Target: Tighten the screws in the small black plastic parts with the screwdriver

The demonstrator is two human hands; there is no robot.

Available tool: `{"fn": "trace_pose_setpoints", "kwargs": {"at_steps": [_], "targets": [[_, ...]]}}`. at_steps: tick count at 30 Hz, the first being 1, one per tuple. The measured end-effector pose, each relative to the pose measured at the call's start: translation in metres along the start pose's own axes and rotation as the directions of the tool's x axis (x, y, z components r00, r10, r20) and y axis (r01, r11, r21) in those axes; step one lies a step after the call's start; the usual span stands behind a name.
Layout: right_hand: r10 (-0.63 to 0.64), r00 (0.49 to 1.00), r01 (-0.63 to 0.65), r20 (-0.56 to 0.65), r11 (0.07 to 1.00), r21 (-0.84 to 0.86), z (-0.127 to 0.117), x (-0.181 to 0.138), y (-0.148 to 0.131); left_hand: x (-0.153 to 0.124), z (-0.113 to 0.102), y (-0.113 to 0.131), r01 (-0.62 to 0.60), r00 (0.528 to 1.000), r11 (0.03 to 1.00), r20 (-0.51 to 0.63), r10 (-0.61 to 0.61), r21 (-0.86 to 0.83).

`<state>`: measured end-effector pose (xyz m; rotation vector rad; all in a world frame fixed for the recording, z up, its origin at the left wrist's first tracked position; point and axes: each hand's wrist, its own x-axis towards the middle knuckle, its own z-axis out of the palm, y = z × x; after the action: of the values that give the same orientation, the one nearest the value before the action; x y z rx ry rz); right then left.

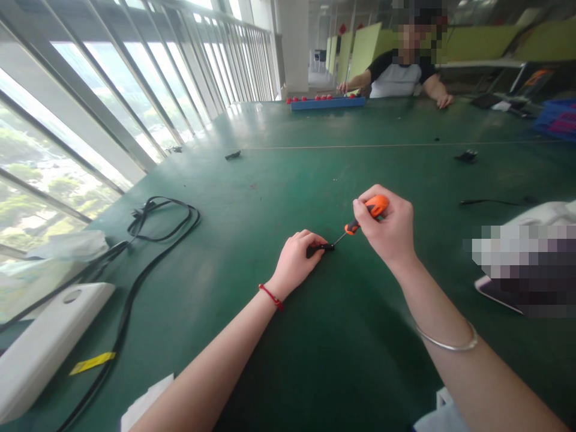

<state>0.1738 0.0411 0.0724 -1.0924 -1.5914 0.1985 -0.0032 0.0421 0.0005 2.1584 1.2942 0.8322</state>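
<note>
My right hand (389, 231) is wrapped round the orange and black handle of a screwdriver (377, 207). Its thin metal shaft slants down to the left, and the tip meets the end of a small black part (324, 246). My left hand (299, 258) pinches that slim black part between thumb and fingers, low over the green tabletop. Some of the part is hidden under the fingers, so its exact kind cannot be made out.
A black cable (139, 279) curls on the left beside a white power strip (54, 342). Across the green table (252, 210), a person sits by a blue rack (328, 104) with red pieces. A blue basket (558, 120) stands far right; small black pieces lie scattered.
</note>
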Motion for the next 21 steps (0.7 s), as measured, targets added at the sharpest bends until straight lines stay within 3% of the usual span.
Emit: {"fn": "trace_pose_setpoints", "kwargs": {"at_steps": [16,21], "targets": [[0.01,0.998,-0.01,-0.064,1.0,0.002,-0.0002,0.0004,0.0019,-0.0004,0.0011,-0.0007,-0.008,1.0,1.0,0.0,0.008,0.001],[0.009,1.0,-0.009,-0.024,1.0,-0.011,0.0002,0.0001,0.0013,-0.0001,0.0007,0.0002,-0.011,1.0,1.0,-0.002,0.011,-0.003]]}}
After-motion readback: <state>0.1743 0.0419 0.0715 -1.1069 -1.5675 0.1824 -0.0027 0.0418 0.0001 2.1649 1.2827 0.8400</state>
